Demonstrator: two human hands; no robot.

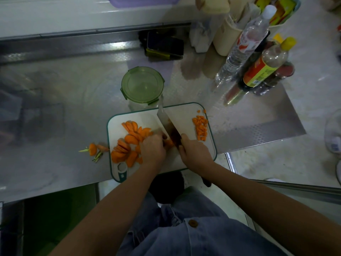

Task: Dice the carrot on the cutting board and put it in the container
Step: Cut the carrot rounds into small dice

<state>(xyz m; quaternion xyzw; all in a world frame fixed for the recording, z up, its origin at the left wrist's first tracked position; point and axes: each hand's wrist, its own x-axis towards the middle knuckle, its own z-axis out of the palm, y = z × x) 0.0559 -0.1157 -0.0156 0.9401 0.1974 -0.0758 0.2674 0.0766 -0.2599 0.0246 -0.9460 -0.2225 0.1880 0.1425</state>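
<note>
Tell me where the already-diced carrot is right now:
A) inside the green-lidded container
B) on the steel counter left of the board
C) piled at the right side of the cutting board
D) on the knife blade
C: the diced cubes lie piled near the right edge of the cutting board, and the container has its green lid on top.

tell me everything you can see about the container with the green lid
The container is round, with a clear body and a translucent green lid with darker green clips at its rim. The lid is on. It stands upright on the steel counter, just beyond the far edge of the cutting board.
</note>
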